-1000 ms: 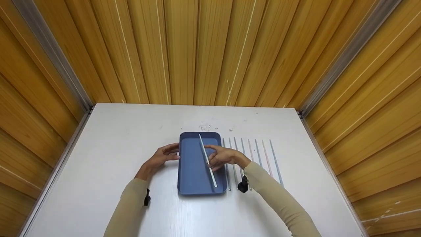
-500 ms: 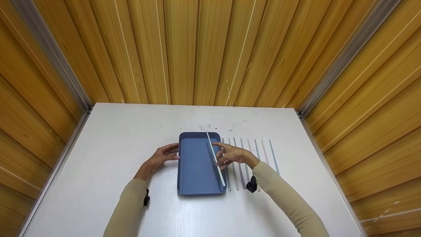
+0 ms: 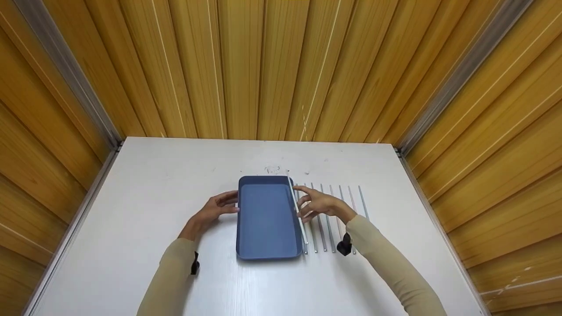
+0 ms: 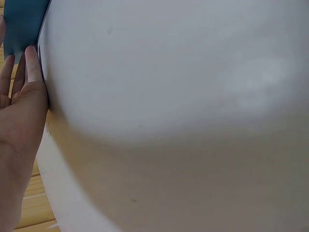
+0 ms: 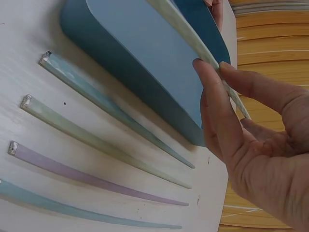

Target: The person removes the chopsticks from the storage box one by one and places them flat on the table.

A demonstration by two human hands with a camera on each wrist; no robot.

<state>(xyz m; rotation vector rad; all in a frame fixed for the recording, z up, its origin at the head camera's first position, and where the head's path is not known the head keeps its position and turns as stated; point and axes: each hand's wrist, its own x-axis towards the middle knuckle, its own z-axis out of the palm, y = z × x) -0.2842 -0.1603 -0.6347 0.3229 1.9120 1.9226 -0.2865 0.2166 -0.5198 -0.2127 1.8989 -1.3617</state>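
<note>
A blue rectangular tray [image 3: 268, 224] rests on the white table. My left hand [image 3: 216, 208] lies against its left wall, thumb and extended fingers touching the side; the left wrist view shows these fingers [image 4: 33, 65] nearly straight. With my right hand [image 3: 319, 203] I pinch a pale, whitish-green chopstick [image 5: 186, 34] between thumb and fingers. It is held tilted above the tray's right rim, its thin end pointing away from me. Beside the tray's right wall lie other chopsticks, among them a blue one [image 5: 116, 114], a pale green one [image 5: 96, 140] and a purple one [image 5: 96, 181].
Several more pastel chopsticks continue the row to the right, including a blue one [image 3: 363, 202] at its end; my right arm hides parts of them. Wood-patterned walls [image 3: 281, 70] enclose the back and sides of the table [image 3: 175, 166].
My right hand has carried the chopstick rightward, from over the middle of the tray to its right rim, turning it slightly. My left hand and the tray have stayed in place.
</note>
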